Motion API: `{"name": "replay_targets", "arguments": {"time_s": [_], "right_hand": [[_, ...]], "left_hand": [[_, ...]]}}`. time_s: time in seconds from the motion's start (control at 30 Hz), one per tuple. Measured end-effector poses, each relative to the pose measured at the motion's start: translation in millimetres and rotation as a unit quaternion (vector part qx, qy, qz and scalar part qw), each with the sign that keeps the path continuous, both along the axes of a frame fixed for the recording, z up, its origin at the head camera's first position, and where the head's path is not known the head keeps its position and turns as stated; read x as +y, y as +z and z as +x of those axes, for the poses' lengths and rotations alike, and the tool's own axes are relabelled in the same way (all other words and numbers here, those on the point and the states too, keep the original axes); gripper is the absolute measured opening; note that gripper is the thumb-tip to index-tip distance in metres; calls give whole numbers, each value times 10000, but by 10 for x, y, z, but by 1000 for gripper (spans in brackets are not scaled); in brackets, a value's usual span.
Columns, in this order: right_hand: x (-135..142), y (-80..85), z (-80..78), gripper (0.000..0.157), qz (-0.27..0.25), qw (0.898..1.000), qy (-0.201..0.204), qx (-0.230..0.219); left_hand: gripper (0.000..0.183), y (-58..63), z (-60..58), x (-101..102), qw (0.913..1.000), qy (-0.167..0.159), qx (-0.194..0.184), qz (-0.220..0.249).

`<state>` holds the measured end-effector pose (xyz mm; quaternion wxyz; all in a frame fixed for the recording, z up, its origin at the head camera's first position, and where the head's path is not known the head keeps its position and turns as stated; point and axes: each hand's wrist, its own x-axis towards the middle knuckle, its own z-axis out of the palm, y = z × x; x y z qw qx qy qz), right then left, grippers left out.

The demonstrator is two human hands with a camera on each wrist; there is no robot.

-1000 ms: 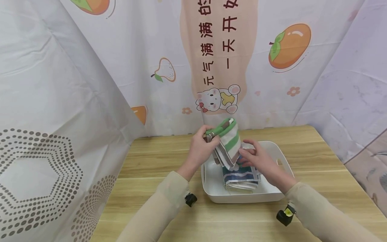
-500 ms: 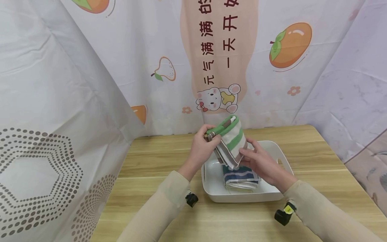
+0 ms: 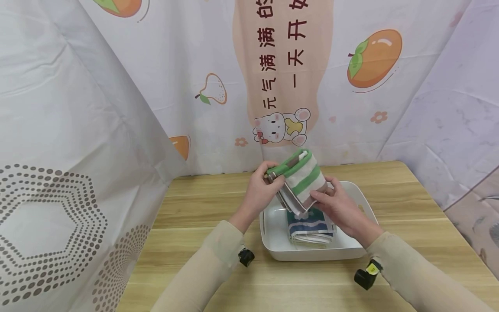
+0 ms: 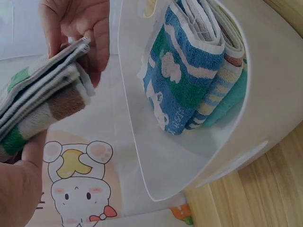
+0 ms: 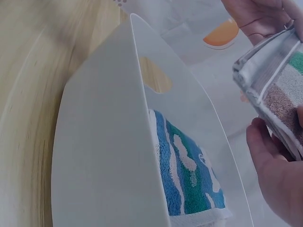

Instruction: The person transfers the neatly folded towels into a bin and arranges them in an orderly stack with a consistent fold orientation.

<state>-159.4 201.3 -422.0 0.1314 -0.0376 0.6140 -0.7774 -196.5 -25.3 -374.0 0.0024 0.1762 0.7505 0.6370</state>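
A folded towel [image 3: 306,180] with green, white and brown stripes is held up, tilted, above the white basket [image 3: 319,255]. My left hand [image 3: 262,188] grips its left side, thumb in front. At the lower right corner my right hand [image 3: 337,206] pinches it between thumb and fingers. Under it, a folded blue and green towel [image 3: 309,225] with white shapes lies in the basket. The left wrist view shows more folded towels behind that one, a striped towel [image 4: 222,90] and a teal towel [image 4: 232,106]. The held towel's layered edges [image 4: 47,90] face that camera.
The basket stands on a wood-grain table [image 3: 202,208], with a handle hole [image 5: 155,75] in its end wall. A printed curtain [image 3: 175,99] hangs directly behind the table. More curtain [image 3: 448,108] hangs at the right. Black wrist cameras [image 3: 365,278] sit below both forearms.
My right hand has closed on the towel's lower corner and drawn it slightly right and up, so the towel spreads wider. The left hand has stayed almost still.
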Motion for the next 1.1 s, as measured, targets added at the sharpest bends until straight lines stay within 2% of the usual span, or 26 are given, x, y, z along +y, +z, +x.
{"name": "replay_targets", "arguments": {"time_s": [0.47, 0.6, 0.8, 1.1], "right_hand": [[15, -9, -22, 54, 385, 9980, -450, 199], [14, 5, -23, 52, 474, 9970, -521, 319], [9, 20, -29, 50, 608, 9948, -642, 514], [17, 14, -27, 50, 900, 9911, -750, 626]], "left_hand": [[31, -69, -72, -78, 9973, 186, 208, -679], [34, -73, -83, -95, 9958, 207, 161, -881], [37, -69, -77, -107, 9940, 150, 83, -1079], [44, -109, -84, -140, 9928, -116, -54, -1194]]}}
